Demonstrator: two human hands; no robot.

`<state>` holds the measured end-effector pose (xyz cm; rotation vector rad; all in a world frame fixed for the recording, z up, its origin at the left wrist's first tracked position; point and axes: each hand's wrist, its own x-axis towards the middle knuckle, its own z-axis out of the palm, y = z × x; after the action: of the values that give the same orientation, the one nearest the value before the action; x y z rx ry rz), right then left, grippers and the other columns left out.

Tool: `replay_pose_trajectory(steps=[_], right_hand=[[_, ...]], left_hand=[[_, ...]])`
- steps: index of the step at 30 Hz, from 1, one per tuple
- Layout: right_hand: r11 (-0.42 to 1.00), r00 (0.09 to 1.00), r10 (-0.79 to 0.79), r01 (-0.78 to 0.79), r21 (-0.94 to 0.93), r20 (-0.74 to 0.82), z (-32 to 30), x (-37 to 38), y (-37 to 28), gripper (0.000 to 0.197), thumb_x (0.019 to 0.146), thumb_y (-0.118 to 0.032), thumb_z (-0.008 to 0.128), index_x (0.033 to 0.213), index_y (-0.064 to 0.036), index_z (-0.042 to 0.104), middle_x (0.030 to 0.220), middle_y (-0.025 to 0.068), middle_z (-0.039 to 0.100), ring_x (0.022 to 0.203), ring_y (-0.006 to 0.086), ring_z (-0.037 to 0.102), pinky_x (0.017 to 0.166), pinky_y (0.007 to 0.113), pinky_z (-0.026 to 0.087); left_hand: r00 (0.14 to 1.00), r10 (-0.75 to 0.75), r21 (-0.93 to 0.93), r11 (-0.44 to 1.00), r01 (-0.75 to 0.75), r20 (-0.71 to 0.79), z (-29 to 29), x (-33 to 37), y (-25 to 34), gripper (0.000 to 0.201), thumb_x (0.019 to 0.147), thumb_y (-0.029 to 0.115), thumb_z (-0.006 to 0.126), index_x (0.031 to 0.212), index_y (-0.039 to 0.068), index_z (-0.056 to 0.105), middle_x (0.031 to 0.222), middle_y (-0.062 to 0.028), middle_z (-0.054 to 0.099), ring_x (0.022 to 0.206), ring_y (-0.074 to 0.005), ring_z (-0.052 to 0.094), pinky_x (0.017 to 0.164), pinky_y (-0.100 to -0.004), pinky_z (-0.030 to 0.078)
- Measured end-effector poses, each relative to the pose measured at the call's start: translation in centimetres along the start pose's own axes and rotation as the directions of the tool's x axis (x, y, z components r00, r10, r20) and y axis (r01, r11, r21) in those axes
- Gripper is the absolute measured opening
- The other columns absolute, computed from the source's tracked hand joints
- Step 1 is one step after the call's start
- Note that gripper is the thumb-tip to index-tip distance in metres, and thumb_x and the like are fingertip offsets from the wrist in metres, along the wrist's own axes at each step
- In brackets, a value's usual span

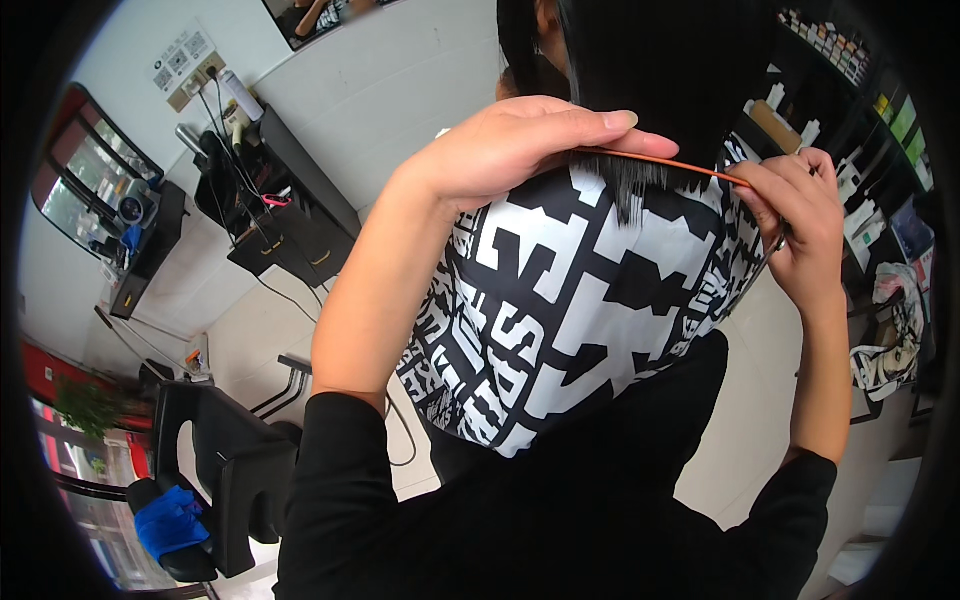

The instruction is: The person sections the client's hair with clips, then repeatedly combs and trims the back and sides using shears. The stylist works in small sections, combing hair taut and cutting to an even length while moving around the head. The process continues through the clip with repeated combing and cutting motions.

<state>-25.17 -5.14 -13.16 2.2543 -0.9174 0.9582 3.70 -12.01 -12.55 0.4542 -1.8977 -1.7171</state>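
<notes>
A seated person's long straight black hair (660, 80) hangs down over a black-and-white patterned cape (600, 290). My left hand (520, 145) lies across the hair from the left, thumb and fingers stretched out to the right. Just below those fingers an orange comb (690, 167) runs sideways along the hair, its teeth hidden in the dark strands. Pinched between my right thumb and fingers is the comb's right end; my right hand (800, 210) is closed on it. A small shiny metal piece (782, 240) shows at the right palm, its kind mostly hidden. Uneven hair ends hang below the comb.
A black salon chair (225, 470) with a blue cloth (170, 520) stands at the lower left. Behind it are a black drawer cabinet (290, 225) with cords and a mirror (95, 165). Dark shelves (860, 110) with bottles line the right side.
</notes>
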Motion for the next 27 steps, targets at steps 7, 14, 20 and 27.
replay_pose_trajectory(steps=[7,14,20,27], right_hand=[[1.000,0.999,0.016,-0.017,-0.026,-0.047,0.7,-1.4,-1.3,0.017,0.082,-0.011,0.078,0.098,-0.0086,0.074,0.077,0.0011,0.061,0.070,0.0180,0.057,0.079,0.034,0.041],[0.994,0.999,0.008,-0.013,-0.107,-0.047,0.5,-2.4,-2.4,0.020,0.079,-0.008,0.077,0.099,-0.0104,0.074,0.078,0.0010,0.060,0.070,0.0179,0.057,0.081,0.036,0.041],[0.983,0.996,0.053,-0.040,0.180,-0.073,-0.7,-2.9,-4.1,0.016,0.086,-0.009,0.073,0.102,-0.0046,0.074,0.083,0.0051,0.068,0.073,0.0170,0.064,0.078,0.033,0.045],[0.173,0.668,0.543,-0.682,0.711,0.509,2.5,-0.4,-11.2,0.026,0.098,-0.013,0.064,0.119,0.0017,0.067,0.081,0.0074,0.069,0.067,0.0137,0.066,0.064,0.025,0.052]], left_hand=[[0.999,-0.010,0.003,1.000,0.010,0.036,0.1,-0.7,-0.7,0.051,0.108,0.029,0.042,0.127,-0.015,0.060,0.137,-0.0215,0.061,0.119,-0.0248,0.065,0.106,-0.0307,0.048],[1.000,-0.008,0.023,1.000,0.009,-0.005,0.6,-0.9,-0.7,0.039,0.104,0.030,0.054,0.126,0.002,0.070,0.122,-0.0105,0.072,0.107,-0.0147,0.068,0.099,-0.0244,0.050],[0.995,0.045,0.005,0.999,-0.046,0.086,0.0,-0.6,-0.6,0.037,0.101,0.019,0.055,0.129,-0.001,0.066,0.131,-0.0114,0.068,0.117,-0.0163,0.064,0.105,-0.0264,0.046],[0.995,-0.087,0.229,0.969,0.096,-0.049,0.5,-1.2,0.6,0.050,0.100,0.038,0.057,0.130,-0.001,0.067,0.122,-0.0111,0.072,0.111,-0.0168,0.065,0.103,-0.0290,0.047]])
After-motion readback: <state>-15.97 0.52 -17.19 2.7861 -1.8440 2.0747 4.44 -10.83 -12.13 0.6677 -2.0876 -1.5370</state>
